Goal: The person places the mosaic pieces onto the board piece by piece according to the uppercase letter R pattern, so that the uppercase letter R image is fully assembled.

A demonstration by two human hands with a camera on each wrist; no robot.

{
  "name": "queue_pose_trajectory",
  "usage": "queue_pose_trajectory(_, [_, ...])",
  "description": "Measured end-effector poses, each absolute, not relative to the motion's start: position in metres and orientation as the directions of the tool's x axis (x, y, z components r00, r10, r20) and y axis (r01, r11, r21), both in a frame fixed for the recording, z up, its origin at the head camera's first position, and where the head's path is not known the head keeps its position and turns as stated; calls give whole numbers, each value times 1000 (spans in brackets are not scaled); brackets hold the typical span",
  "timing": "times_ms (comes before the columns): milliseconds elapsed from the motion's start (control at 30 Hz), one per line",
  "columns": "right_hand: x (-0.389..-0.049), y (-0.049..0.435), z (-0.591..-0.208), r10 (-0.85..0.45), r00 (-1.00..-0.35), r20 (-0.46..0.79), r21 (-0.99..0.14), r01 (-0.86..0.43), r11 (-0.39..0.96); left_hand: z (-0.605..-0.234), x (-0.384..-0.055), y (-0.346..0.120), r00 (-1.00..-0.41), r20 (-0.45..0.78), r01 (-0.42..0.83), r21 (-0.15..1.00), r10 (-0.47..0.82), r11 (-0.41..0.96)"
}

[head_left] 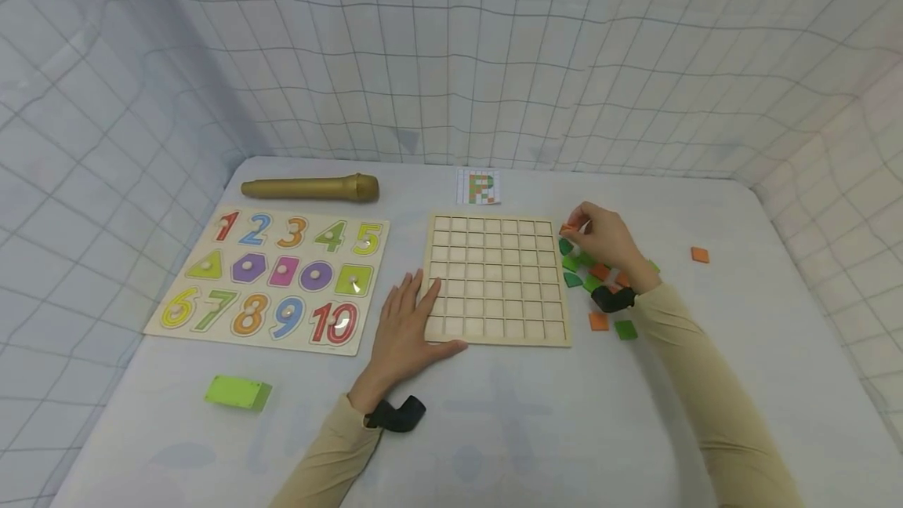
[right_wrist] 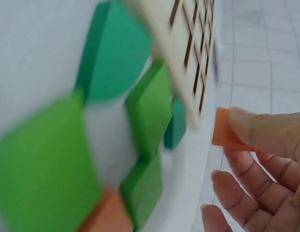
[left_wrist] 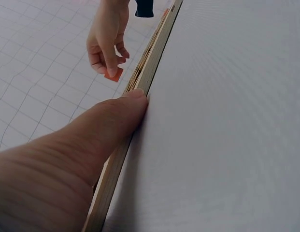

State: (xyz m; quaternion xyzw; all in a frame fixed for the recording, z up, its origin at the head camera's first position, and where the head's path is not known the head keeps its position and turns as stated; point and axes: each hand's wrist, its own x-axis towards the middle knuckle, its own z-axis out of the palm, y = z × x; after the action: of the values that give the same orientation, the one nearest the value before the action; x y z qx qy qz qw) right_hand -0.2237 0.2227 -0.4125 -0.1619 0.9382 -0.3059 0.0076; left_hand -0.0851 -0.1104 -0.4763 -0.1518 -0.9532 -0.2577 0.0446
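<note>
A square wooden grid board (head_left: 497,281) lies mid-table, its cells bare. My left hand (head_left: 405,328) rests on its near left corner, fingers spread along the left side and thumb at the front edge; in the left wrist view the thumb (left_wrist: 116,113) presses against the wooden edge. Beyond the board's far right corner, my right hand (head_left: 603,235) pinches an orange square tile (right_wrist: 227,129) between thumb and fingers, raised off the table. Under that hand lies a loose pile of green and orange tiles, among them a dark green rounded tile (right_wrist: 116,53) and a light green tile (right_wrist: 150,108).
A small pattern card (head_left: 479,187) lies behind the board. To the left are a number puzzle board (head_left: 271,281), a gold microphone (head_left: 310,187) and a green block (head_left: 238,393). Stray tiles include an orange one (head_left: 700,255) far right and a green one (head_left: 625,329) nearer.
</note>
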Motion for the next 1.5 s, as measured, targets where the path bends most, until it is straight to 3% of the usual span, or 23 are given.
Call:
queue_pose_trajectory(133, [-226, 199, -411, -337, -931, 137, -636, -344, 691, -476, -85, -112, -949, 170, 315, 482, 265, 818])
queue_pose_trajectory(467, [-234, 145, -413, -383, -914, 135, -728, -354, 587, -474, -85, -111, -945, 180, 327, 484, 273, 812])
queue_pose_trajectory(900, [-237, 106, -417, -406, -913, 27, -701, -307, 644, -472, -84, -110, -948, 172, 318, 485, 268, 815])
queue_pose_trajectory(1500, [-238, 96, -424, -405, -914, -40, -603, -301, 739, -472, -84, -111, -947, 174, 320, 479, 269, 817])
